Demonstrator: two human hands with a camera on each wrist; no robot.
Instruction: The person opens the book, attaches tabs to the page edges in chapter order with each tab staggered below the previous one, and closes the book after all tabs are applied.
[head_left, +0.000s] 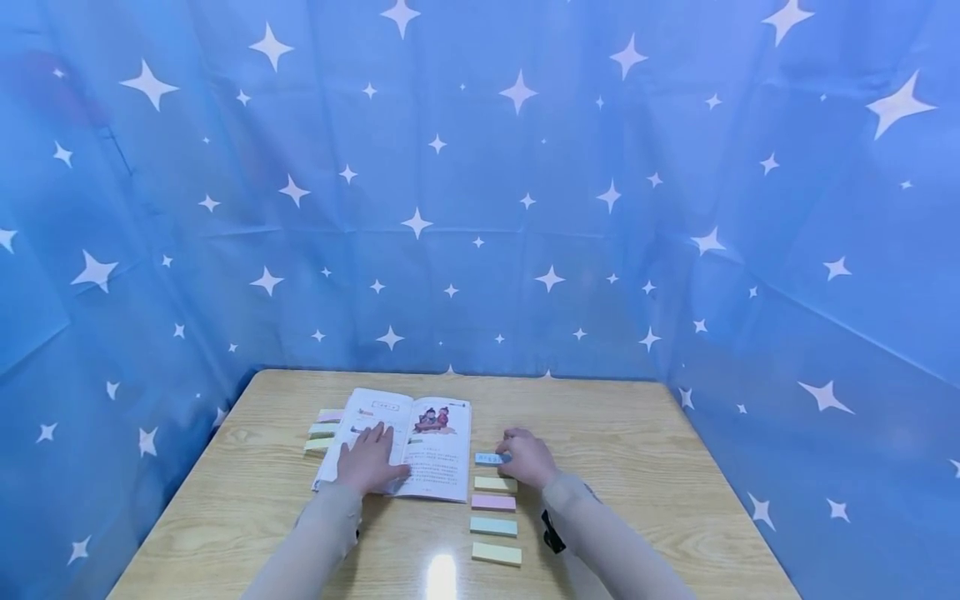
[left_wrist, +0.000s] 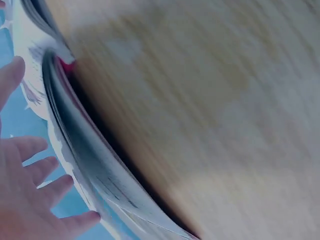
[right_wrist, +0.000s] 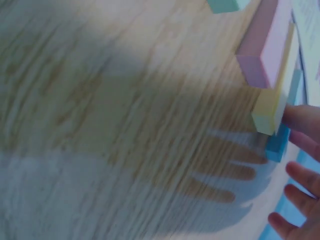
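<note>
An open book (head_left: 442,467) with printed text and a coloured picture lies on the table. My left hand (head_left: 367,462) rests on its left page, fingers spread and thumb reaching over the right page. In the left wrist view the book's page edges (left_wrist: 120,180) curve up off the wood. Right of the book, my right hand (head_left: 528,460) pinches the right end of a blue sticky note pad (head_left: 486,458) between thumb and forefinger; its other fingers are apart. Dark marks show on the pad. In the right wrist view a yellow sticky note pad (right_wrist: 265,117) partly covers the blue one.
Below the blue pad, a column holds a yellow pad (head_left: 495,483), a pink pad (head_left: 493,502), a green pad (head_left: 493,526) and another yellow pad (head_left: 497,554). Coloured strips (head_left: 320,444) stick out left of the book. A starry blue curtain (head_left: 480,250) surrounds the wooden table (head_left: 637,433).
</note>
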